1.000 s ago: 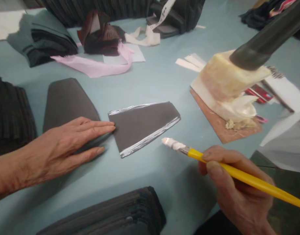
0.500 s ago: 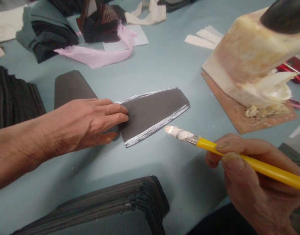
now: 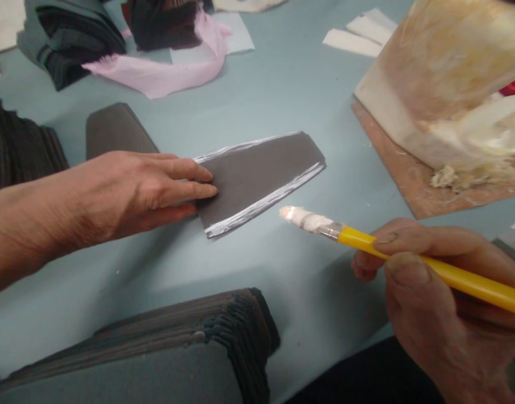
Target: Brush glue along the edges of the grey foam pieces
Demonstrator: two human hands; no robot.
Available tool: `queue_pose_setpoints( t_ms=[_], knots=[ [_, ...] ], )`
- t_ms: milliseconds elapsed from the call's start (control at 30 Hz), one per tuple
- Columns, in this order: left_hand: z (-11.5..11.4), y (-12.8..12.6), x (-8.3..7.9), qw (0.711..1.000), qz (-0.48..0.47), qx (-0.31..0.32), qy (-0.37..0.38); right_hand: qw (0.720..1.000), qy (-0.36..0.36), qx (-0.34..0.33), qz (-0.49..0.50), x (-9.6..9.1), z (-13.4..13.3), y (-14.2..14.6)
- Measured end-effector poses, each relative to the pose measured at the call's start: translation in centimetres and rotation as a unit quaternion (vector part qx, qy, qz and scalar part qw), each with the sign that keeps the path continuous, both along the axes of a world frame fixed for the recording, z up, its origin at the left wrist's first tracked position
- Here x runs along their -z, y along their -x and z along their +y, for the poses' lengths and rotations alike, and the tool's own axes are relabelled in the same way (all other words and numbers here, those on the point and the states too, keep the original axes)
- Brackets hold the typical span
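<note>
Pale blue surface (image 3: pixel 316 95), viewed from above. At left, a dark stack (image 3: pixel 19 146); next, a plain grey piece (image 3: pixel 114 129), partly hidden by the left hand (image 3: pixel 135 193). That hand is spread low, its fingers extended and gripping nothing, two tips resting on the left end of a coated grey piece (image 3: pixel 257 177) at centre. White coating runs along both long edges; these appear finished, or nearly so. A near stack (image 3: pixel 156 348) and the plain piece show no white, and are judged uncoated. At right, the right hand (image 3: pixel 445 297) has its fingers closed around a yellow-handled brush (image 3: pixel 354 238), its white-laden bristles just clear of the coated piece. Far right, a stained container (image 3: pixel 446 73) stands on a brown board (image 3: pixel 409 182).
</note>
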State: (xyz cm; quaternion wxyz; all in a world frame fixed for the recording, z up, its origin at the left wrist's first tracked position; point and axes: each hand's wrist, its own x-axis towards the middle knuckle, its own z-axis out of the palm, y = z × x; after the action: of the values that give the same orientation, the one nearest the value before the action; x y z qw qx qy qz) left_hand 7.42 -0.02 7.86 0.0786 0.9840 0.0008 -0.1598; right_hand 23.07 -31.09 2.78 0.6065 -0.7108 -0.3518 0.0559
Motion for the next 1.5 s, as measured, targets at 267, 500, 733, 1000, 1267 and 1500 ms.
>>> queue_pose_setpoints(
  t_ms=[267,500,733,1000,1267,1500],
  knots=[
    [0.1,0.3,0.0,1.000,0.006,-0.007,-0.002,1.000,-0.005,-0.001,-0.009,0.4,-0.3,0.0],
    [-0.4,0.7,0.1,1.000,-0.014,-0.018,0.014,1.000,-0.019,0.003,-0.019,0.7,0.2,0.1],
    [-0.7,0.7,1.1,0.998,-0.053,-0.031,0.024,1.000,-0.012,-0.008,-0.015,0.4,0.7,0.6],
    [-0.7,0.6,3.2,0.990,-0.137,-0.015,0.022,0.996,-0.080,-0.034,-0.027,1.3,1.2,0.3],
    [-1.0,0.1,3.4,0.986,-0.162,-0.039,0.024,0.992,-0.112,-0.052,0.016,1.4,0.1,-0.1],
    [0.5,-0.2,2.4,0.981,-0.166,-0.093,0.026,0.980,-0.188,-0.055,0.027,1.5,-1.7,-0.4]
  ],
)
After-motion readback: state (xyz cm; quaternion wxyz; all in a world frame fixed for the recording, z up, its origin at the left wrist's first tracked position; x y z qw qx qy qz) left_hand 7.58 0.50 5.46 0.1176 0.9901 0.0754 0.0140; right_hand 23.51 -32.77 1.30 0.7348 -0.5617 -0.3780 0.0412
